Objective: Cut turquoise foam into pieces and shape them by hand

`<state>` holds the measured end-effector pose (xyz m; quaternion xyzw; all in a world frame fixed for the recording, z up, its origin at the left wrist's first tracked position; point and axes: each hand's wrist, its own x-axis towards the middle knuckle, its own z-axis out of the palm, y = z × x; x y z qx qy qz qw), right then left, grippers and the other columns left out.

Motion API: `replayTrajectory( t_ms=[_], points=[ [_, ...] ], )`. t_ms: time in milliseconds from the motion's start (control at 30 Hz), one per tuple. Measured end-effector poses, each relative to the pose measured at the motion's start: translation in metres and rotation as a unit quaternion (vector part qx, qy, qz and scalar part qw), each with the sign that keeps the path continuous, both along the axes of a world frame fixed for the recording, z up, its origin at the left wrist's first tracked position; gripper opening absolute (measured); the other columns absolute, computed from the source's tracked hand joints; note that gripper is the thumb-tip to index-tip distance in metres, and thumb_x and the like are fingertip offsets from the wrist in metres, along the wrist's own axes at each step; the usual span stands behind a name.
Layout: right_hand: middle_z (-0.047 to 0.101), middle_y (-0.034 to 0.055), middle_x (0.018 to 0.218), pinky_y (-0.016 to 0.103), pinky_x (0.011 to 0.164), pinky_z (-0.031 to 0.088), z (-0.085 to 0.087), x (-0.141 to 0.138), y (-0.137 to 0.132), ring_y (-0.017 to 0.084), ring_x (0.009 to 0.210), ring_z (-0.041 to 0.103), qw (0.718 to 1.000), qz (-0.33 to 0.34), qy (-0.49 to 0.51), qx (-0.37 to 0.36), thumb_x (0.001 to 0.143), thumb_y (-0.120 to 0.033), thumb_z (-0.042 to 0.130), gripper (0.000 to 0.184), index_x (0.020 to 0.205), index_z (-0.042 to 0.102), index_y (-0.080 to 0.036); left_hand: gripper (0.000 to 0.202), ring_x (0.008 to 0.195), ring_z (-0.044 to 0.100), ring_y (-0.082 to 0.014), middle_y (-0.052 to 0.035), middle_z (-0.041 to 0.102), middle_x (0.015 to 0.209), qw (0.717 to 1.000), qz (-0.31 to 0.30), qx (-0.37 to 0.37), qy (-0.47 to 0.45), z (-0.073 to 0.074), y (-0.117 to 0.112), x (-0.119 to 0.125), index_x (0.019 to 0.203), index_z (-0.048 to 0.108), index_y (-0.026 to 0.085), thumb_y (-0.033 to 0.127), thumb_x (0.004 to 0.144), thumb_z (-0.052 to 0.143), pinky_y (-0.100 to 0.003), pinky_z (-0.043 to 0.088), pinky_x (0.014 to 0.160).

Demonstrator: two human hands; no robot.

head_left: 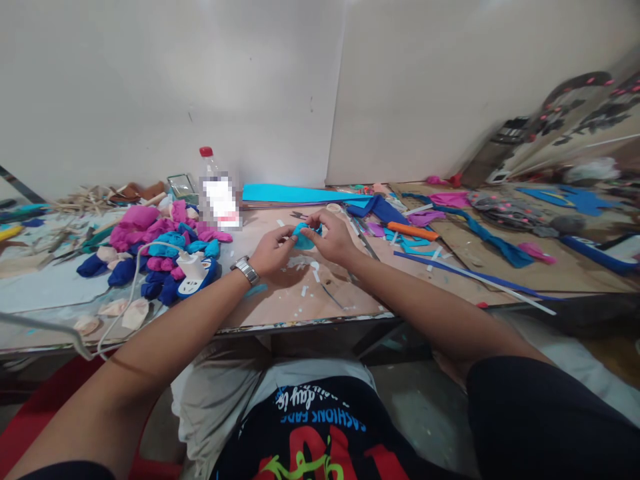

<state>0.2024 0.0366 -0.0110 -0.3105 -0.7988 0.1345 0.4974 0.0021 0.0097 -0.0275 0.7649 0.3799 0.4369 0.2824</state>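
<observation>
A small piece of light-blue fabric or soft sheet is pinched between my two hands, just above the middle of the worktable. My left hand, with a metal watch on its wrist, grips the piece's left side. My right hand closes on its upper right side, thumb toward the middle. Fingers cover much of the piece, so its full shape is hidden. Behind my hands lie dark-handled scissors or tweezers, too small to tell which. White scraps are scattered on the board below.
Left of my hands is a heap of pink and blue fabric bundles, beside a power strip with a white cable. A red-capped bottle stands behind. To the right lie an orange-handled cutter, blue strips and a dark flask.
</observation>
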Motion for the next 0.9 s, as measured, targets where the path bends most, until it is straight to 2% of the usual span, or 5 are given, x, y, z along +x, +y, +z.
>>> replayTrajectory(
  t_ms=[233,400,500,600,900],
  points=[
    [0.065,0.0048,0.085,0.036,0.075,0.048,0.0024,-0.0008,-0.0031,0.02,0.08,0.058,1.0,0.001,-0.01,0.0,0.092,-0.053,0.065,0.033,0.09,0.065,-0.02,0.036,0.108,0.064,-0.0241,-0.0081,0.073,0.118,1.0,-0.013,-0.013,-0.004,0.0005,0.0007,-0.0002,0.119,0.068,0.017,0.039,0.1,0.047,-0.039,0.048,0.1],
    [0.066,0.0048,0.085,0.036,0.075,0.047,0.0019,-0.0006,-0.0015,0.02,0.08,0.06,0.999,0.018,-0.042,0.001,0.091,-0.055,0.067,0.035,0.088,0.065,-0.02,0.031,0.114,0.062,-0.0234,-0.0093,0.068,0.123,0.997,-0.049,0.007,-0.066,0.0017,-0.0003,0.0006,0.121,0.062,0.019,0.039,0.098,0.054,-0.039,0.047,0.103],
    [0.068,0.0053,0.084,0.036,0.075,0.046,0.0005,-0.0007,-0.0005,0.021,0.079,0.061,0.997,0.026,-0.074,0.004,0.091,-0.054,0.068,0.034,0.086,0.066,-0.02,0.03,0.105,0.062,-0.0208,-0.0081,0.066,0.113,0.992,-0.048,0.017,-0.112,0.0014,0.0006,0.0012,0.114,0.058,0.021,0.045,0.098,0.057,-0.036,0.049,0.094],
    [0.068,0.0064,0.085,0.036,0.075,0.045,-0.0001,-0.0007,-0.0002,0.022,0.08,0.062,0.996,0.018,-0.083,0.013,0.091,-0.055,0.067,0.036,0.086,0.066,-0.02,0.03,0.094,0.06,-0.0185,-0.0058,0.063,0.103,0.993,-0.035,0.011,-0.113,0.0002,0.002,0.0019,0.107,0.056,0.021,0.049,0.097,0.06,-0.033,0.049,0.085],
    [0.072,0.0039,0.081,0.036,0.077,0.045,0.0023,0.0009,-0.0005,0.021,0.079,0.063,0.996,0.027,-0.084,0.002,0.088,-0.056,0.071,0.036,0.09,0.069,-0.021,0.031,0.092,0.059,-0.0186,-0.0051,0.063,0.097,0.991,-0.026,-0.015,-0.133,0.0018,0.0039,0.0033,0.101,0.058,0.02,0.05,0.094,0.061,-0.033,0.048,0.084]
  ],
)
